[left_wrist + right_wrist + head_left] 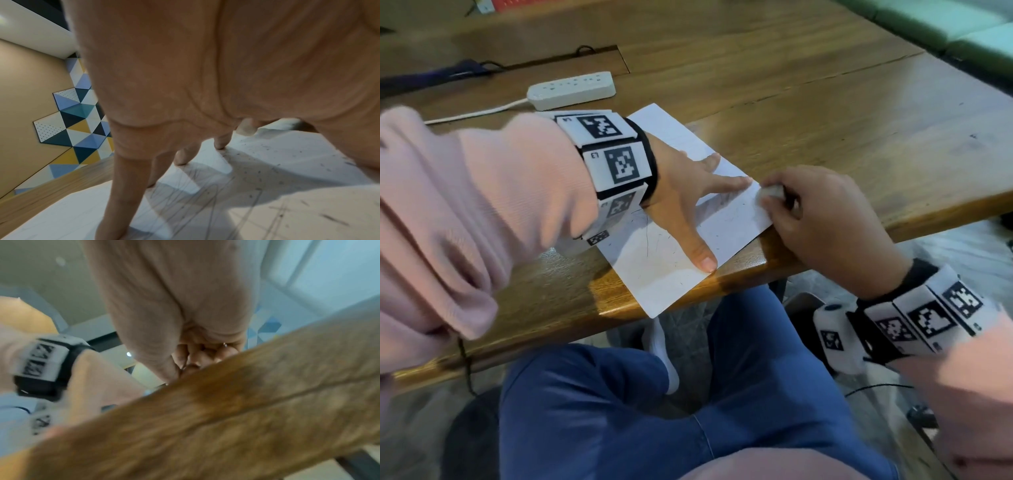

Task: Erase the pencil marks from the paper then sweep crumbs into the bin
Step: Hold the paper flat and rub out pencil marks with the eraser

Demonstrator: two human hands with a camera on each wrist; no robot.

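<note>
A white sheet of paper (654, 274) lies slantwise at the near edge of the wooden table (825, 113), one corner hanging over the edge. Faint pencil lines and dark eraser crumbs (726, 219) speckle it. My left hand (688, 192) lies flat on the sheet with fingers spread, pinning it down. My right hand (815, 212) pinches a white eraser (770, 193) at the paper's right corner, next to my left fingertips. In the left wrist view the paper (267, 203) shows pencil lines and crumbs (333, 217) under my straight fingers (123, 186). No bin is in view.
A white power strip (571, 89) with its cord lies behind the paper. A dark cable (448, 73) sits at the far left. My blue-trousered legs (619, 411) are under the table edge. In the right wrist view, the table edge (226, 418) fills the blurred frame.
</note>
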